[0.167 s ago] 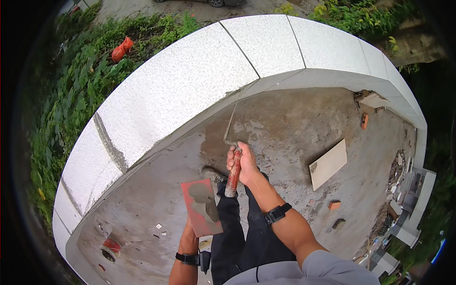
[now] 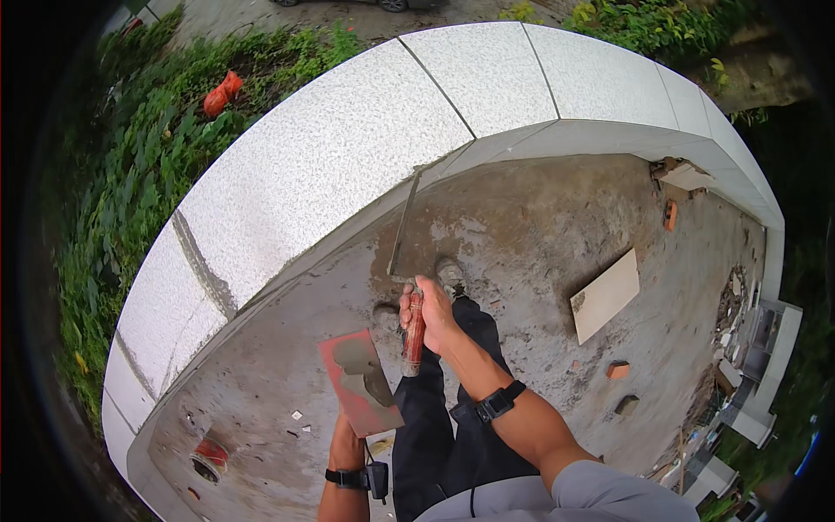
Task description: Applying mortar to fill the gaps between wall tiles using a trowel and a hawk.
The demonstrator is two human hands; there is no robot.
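On the grey concrete floor [image 2: 531, 426], a red cylindrical bucket [image 2: 210, 454] is seen, its contents unclear. A flat red rectangular board [image 2: 355, 407], loaded with grey mortar [image 2: 376, 387], is carried above it, near the legs, by the left hand [image 2: 344, 427]; its fingers are hidden, so its grip cannot be told. A red-handled, thin-bladed trowel [image 2: 413, 345] is gripped in the right hand [image 2: 433, 318].

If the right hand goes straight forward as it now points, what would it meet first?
Probably the white-topped wall; the red-handled tool in the right hand would reach it before the hand itself. Depth is unclear, so the tip may already touch.
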